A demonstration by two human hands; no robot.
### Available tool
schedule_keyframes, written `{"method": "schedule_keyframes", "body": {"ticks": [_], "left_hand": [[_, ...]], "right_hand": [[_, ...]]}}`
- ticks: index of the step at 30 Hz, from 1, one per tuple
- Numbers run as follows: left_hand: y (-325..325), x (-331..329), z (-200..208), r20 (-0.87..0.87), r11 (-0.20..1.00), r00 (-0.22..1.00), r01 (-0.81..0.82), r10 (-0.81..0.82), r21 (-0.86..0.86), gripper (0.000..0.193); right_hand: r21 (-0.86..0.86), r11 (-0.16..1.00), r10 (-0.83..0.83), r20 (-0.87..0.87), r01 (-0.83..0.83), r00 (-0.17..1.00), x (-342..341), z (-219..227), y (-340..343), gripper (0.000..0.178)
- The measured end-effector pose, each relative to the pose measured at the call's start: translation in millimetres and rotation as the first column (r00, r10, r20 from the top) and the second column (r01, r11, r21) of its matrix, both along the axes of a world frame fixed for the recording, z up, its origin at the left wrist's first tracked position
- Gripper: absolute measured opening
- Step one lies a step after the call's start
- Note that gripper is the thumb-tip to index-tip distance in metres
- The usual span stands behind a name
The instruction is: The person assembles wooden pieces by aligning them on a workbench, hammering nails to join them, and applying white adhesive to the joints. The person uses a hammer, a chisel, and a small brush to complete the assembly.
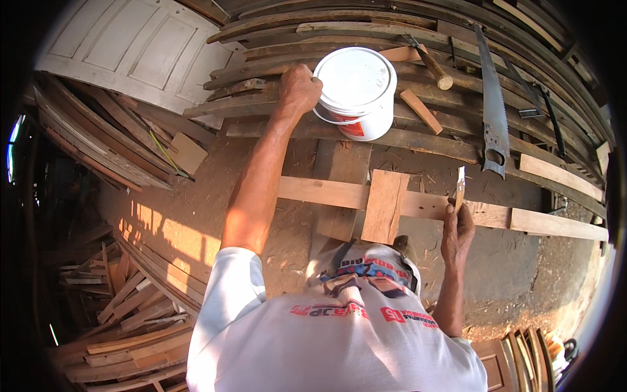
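My left hand (300, 89) is closed at the left edge of a white plastic bucket (360, 116); whether it grips the rim or the handle is hidden. The bucket's lid (356, 75) looks to be on, and its thin handle hangs across the front. My right hand (458, 230) pinches a short wooden stick (460, 189), held upright, its upper end coated white. Below the stick runs a long pale wooden board (320, 191). A short, wide piece of wood (385, 206) lies crosswise over that board, between my two arms.
Stacked planks (274, 49) spread beyond the bucket. On them rest a hammer (434, 68), a handsaw (494, 111) and a small wood block (421, 111). A white panelled door (153, 55) lies at far left. Scrap wood (134, 300) is piled at lower left.
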State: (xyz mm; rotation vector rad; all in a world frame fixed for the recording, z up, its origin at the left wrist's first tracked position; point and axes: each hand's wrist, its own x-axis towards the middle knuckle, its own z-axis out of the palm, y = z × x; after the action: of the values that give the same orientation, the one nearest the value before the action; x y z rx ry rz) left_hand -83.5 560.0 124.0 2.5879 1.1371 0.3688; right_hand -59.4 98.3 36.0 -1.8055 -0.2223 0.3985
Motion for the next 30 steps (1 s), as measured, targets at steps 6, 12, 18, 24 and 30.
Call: {"method": "schedule_keyframes", "body": {"ticks": [6,12,18,24,30], "left_hand": [[7,-3,17,-0.055,0.98,0.998,-0.021,0.011,-0.198,0.036],[-3,-1,25,0.241,0.985,0.97,0.027,0.015,-0.173,0.026],[31,2,6,0.391,0.887,0.918,0.131,0.061,-0.444,0.032],[29,-1,19,0.431,0.802,0.899,0.2,0.078,-0.562,0.034],[34,10,29,0.593,0.842,0.805,0.334,-0.021,-0.424,0.045]], "right_hand": [[-0.099,0.993,0.081,0.128,-0.068,0.988,-22,18,36,0.048],[-0.18,0.982,0.074,0.101,-0.055,0.992,-37,18,53,0.047],[-0.167,0.985,-0.006,0.248,0.048,0.969,-31,7,58,0.049],[-0.241,0.971,0.034,0.196,0.014,0.98,-21,25,56,0.049],[-0.238,0.97,0.017,0.253,0.045,0.967,-28,5,48,0.05]]}}
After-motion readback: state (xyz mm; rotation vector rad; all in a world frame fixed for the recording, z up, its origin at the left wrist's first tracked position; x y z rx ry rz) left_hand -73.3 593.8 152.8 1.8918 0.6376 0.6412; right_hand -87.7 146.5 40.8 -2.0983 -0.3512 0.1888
